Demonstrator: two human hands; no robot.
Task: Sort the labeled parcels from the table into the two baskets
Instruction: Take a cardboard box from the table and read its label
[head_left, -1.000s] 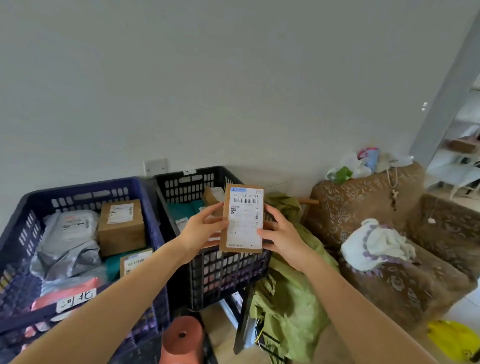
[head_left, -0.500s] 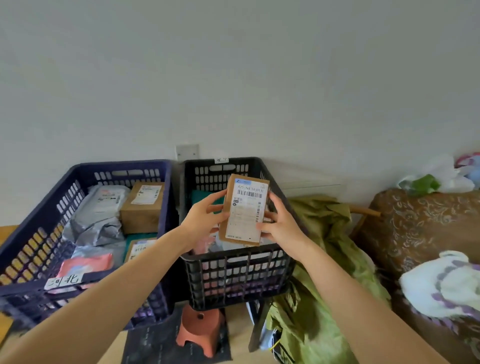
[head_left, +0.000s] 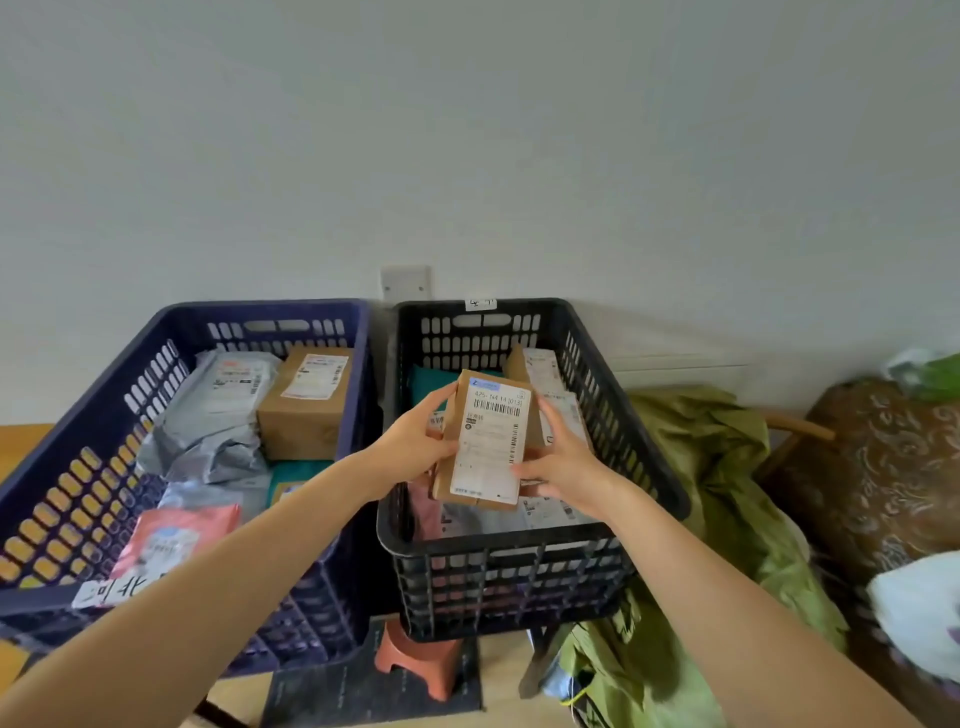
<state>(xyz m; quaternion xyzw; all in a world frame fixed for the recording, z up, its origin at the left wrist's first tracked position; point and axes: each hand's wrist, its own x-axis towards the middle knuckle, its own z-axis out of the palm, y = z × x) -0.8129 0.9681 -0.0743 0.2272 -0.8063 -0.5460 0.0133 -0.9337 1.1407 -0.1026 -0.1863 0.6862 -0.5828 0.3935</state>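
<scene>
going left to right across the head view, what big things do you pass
blue basket → black basket, with the labeled parcel held over it → green cloth → brown patterned armchair

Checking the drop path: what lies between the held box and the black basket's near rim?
Head view: labeled parcels already lying in the black basket fill that stretch under the held box.
</scene>
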